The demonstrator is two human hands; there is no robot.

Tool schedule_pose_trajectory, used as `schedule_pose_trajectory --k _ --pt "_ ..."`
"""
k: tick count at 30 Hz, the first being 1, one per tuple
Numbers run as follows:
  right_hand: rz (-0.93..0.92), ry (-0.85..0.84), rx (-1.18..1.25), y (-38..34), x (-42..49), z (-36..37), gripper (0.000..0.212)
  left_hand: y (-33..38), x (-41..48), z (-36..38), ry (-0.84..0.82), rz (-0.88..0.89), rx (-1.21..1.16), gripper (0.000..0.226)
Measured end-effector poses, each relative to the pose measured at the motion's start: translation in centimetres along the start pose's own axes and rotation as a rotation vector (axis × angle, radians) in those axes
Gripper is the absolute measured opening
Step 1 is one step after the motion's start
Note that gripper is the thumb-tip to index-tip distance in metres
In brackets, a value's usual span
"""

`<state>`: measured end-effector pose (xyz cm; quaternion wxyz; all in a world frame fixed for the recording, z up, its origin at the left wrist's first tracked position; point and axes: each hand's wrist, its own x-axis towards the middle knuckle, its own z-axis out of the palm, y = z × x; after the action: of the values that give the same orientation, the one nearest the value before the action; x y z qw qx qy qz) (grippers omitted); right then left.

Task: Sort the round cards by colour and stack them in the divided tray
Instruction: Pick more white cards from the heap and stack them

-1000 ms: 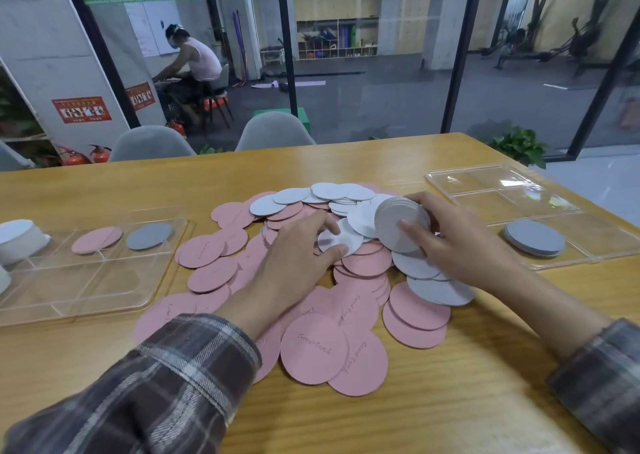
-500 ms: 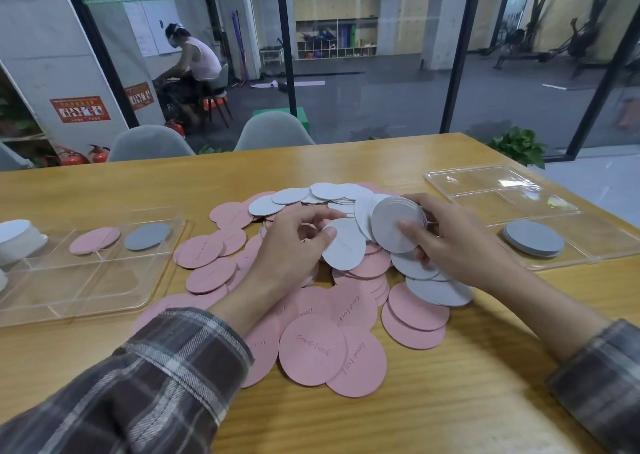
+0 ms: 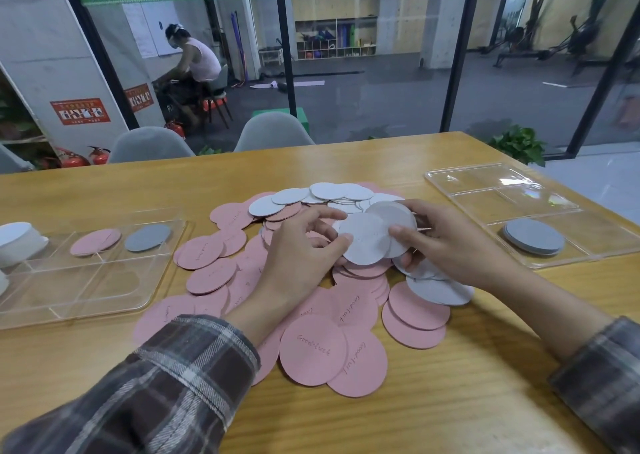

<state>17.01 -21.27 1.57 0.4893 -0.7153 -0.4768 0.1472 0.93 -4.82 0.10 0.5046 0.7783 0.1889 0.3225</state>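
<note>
On the table, cards sprawl before 2 chairs.

Your sleeves are plaid: grey, dark brown and white. The bench is yellow wood with a fine grain. Most loose cards are pink with thin darker script; the far cards are white. The pale card in your left grip and the small stack in your right grip are off-white. The right tray is clear, its pile of cards mid-grey.
</note>
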Motion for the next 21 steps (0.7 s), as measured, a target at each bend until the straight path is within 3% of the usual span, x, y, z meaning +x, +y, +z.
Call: schedule_pose_trajectory --k 3,10,15,21 --pt "-0.004 -0.020 0.042 -0.1 0.0 0.2 0.025 0.1 -0.1 0.4 0.048 0.054 0.112 0.015" --pt "-0.022 -0.058 0.024 0.1 0.0 0.6 0.033 0.4 -0.3 0.8 0.024 0.091 0.153 0.024" --pt "-0.049 0.040 -0.080 0.4 0.1 0.5 0.025 -0.6 0.4 1.0 0.034 0.239 0.373 0.025" --pt "-0.011 0.160 -0.211 0.8 0.1 -0.8 0.025 -1.8 0.8 0.5 -0.280 0.269 0.681 0.054"
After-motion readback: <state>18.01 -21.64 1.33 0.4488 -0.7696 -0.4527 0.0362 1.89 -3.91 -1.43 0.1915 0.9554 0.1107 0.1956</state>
